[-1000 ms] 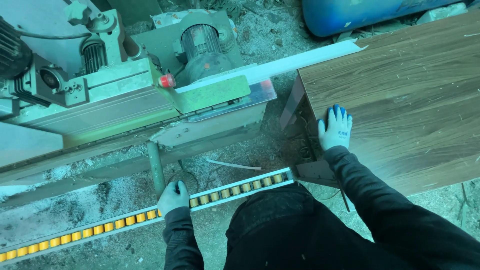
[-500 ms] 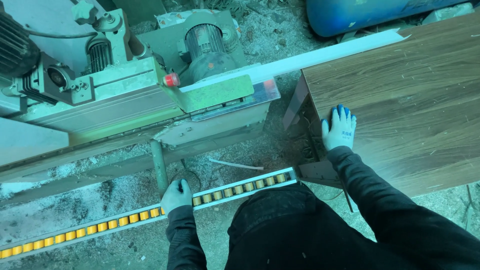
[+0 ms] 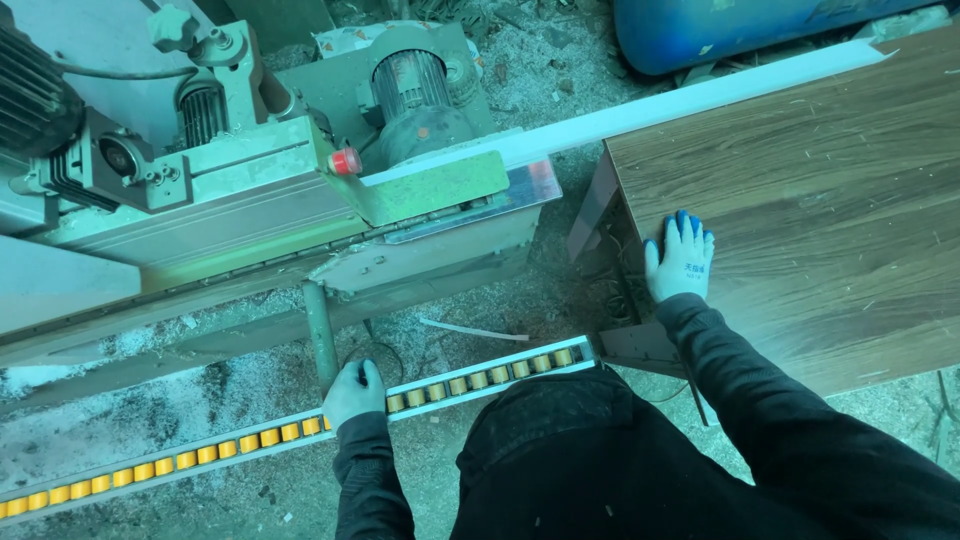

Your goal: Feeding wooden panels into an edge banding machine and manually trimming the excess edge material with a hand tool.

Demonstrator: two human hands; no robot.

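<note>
Head view. Wood-grain laminate panel (image 3: 800, 220): large, flat, stiff, likely heavy and smooth-faced; lies at right, best gripped along its edges. Right hand (image 3: 680, 262), in a blue-tipped glove, fingers spread and pressed flat on the panel's left edge. Left hand (image 3: 353, 392), gloved, curled over the roller rail (image 3: 470, 382) with yellow rollers. Green metal edge-banding machine (image 3: 300, 200) behind; white edging strip (image 3: 700, 100); sawdust-strewn floor (image 3: 150, 410).
</note>
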